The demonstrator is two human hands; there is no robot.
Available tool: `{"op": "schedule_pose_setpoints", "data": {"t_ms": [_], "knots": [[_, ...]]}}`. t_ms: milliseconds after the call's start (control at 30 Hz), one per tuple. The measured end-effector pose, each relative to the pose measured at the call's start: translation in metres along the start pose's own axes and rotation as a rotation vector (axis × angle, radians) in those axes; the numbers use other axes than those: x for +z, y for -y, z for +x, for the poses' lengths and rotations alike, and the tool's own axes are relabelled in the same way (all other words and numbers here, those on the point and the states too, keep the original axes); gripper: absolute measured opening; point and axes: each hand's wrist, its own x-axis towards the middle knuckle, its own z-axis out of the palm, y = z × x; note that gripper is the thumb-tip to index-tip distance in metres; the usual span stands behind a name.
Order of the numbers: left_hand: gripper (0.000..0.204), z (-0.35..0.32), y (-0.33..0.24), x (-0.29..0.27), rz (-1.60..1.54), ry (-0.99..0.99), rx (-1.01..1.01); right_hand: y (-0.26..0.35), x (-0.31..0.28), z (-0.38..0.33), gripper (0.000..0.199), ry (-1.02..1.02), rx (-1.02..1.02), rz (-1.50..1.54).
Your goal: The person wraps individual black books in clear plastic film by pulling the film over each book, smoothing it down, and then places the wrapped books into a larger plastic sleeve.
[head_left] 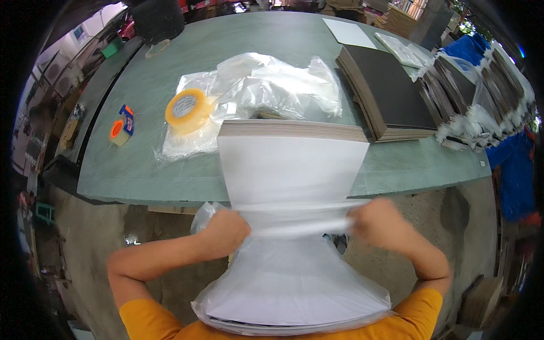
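Note:
A thick stack of white-faced boards [292,164] stretches from the table edge toward my body, its brown layered edges showing at the far end. A clear plastic bag [300,277] covers the near part of the stack, its mouth bunched across the middle. My left hand [228,231] is closed on the bag's left edge, beside the stack. On the opposite side my right hand [378,222], a little blurred, is closed on the bag's right edge. The plastic is pulled taut between both fists. What lies under the stack is hidden.
On the green table [272,34] lie crumpled clear plastic bags [272,85], a roll of clear tape [186,110] and a tape dispenser [122,126]. At right are a stack of dark boards [391,85], plastic-wrapped bundles [476,90] and a white sheet [348,33].

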Motion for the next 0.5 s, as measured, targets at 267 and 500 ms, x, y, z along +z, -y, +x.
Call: {"op": "schedule_pose_setpoints", "data": {"t_ms": [267, 500], "knots": [[0.030, -0.024, 0.069, -0.047, -0.637, -1.221, -0.811, -0.006, 0.017, 0.030, 0.052, -1.058, -0.142, 0.362], [0.069, -0.018, 0.056, -0.042, -0.340, -1.035, -0.482, -0.022, 0.014, 0.035, 0.064, -1.128, 0.002, -0.076]]}}
